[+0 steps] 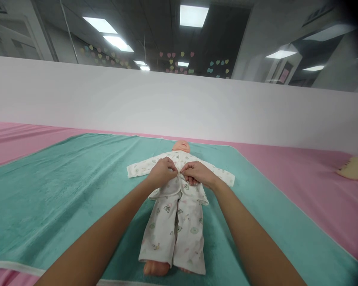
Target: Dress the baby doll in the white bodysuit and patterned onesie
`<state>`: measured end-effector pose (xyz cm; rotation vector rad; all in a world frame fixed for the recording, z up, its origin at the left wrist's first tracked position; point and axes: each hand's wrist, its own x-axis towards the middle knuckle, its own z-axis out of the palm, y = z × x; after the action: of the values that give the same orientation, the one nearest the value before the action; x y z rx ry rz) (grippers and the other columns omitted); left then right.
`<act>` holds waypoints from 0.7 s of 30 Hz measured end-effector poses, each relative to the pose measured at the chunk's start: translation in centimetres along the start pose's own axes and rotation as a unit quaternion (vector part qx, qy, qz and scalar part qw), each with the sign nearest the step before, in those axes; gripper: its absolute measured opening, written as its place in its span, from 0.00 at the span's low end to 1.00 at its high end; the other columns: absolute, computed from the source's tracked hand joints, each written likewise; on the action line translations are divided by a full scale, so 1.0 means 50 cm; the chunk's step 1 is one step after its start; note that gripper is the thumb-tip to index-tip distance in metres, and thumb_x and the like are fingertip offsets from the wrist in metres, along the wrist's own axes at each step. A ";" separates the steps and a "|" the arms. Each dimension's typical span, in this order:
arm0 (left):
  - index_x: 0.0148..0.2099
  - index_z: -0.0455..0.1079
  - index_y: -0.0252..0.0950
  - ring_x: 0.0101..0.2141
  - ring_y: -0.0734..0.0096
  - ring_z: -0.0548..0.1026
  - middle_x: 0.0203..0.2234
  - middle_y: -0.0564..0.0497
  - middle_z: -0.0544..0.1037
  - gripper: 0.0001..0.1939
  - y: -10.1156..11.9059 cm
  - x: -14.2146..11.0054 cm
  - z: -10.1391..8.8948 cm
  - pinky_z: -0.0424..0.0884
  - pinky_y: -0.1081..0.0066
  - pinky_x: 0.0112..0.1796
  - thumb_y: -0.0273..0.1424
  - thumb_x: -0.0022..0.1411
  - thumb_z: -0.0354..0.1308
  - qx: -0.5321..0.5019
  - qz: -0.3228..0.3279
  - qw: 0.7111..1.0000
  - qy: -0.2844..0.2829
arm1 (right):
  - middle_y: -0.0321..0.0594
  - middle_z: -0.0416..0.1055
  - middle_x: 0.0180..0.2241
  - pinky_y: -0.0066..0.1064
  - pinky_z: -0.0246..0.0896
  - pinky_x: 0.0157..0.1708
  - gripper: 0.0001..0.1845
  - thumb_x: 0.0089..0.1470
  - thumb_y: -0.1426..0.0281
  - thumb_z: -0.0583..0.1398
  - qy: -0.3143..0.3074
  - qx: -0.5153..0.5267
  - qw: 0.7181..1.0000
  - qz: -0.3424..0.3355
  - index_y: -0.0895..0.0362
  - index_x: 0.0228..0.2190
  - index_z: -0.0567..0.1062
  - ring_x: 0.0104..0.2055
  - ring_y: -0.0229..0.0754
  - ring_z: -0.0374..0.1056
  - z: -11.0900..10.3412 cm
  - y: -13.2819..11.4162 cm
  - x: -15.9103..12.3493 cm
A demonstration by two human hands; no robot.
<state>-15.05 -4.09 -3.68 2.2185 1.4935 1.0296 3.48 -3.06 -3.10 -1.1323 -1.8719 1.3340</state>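
A baby doll (181,146) lies on its back, head away from me, with its sleeves spread to both sides. It wears a white printed jacket (140,167) and matching printed trousers (159,230); a foot pokes out below one trouser leg. Over the doll's chest, my left hand (163,171) pinches the jacket's front edge. Close beside it, my right hand (195,172) pinches the opposite front edge, its other fingers curled. The fingertips nearly meet at the middle of the jacket. Any fastener between them is too small to make out.
A teal blanket (62,194) with a pale border lies under the doll, over a pink cloth (310,178). Behind stands a low white wall (137,103) with glass above. A pale yellowish object (353,167) is at the right edge, partly cut off.
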 end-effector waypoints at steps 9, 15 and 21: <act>0.27 0.74 0.41 0.38 0.67 0.69 0.39 0.53 0.70 0.07 -0.011 0.000 -0.009 0.68 0.71 0.35 0.33 0.49 0.55 -0.068 -0.009 0.996 -0.059 | 0.36 0.71 0.21 0.20 0.55 0.14 0.06 0.44 0.70 0.57 -0.004 -0.056 0.998 -0.001 0.58 0.28 0.70 0.17 0.33 0.65 0.000 -0.002 0.001; 0.27 0.74 0.41 0.38 0.66 0.69 0.39 0.53 0.69 0.05 -0.019 0.004 -0.009 0.67 0.70 0.36 0.33 0.48 0.57 -0.078 -0.011 0.994 -0.072 | 0.36 0.71 0.21 0.21 0.54 0.14 0.06 0.43 0.69 0.58 -0.006 -0.090 0.996 0.007 0.58 0.27 0.71 0.18 0.33 0.65 0.001 -0.006 0.001; 0.27 0.73 0.41 0.38 0.66 0.69 0.38 0.53 0.69 0.04 -0.025 0.004 -0.005 0.66 0.70 0.37 0.33 0.48 0.57 -0.101 -0.007 0.992 -0.073 | 0.36 0.70 0.20 0.22 0.55 0.15 0.05 0.42 0.69 0.58 -0.012 -0.137 0.990 0.009 0.58 0.25 0.70 0.18 0.34 0.64 0.009 -0.010 -0.002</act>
<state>-16.04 -3.44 -4.15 2.0895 1.2824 0.9467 2.99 -3.44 -2.79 -1.2749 -2.1156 1.1263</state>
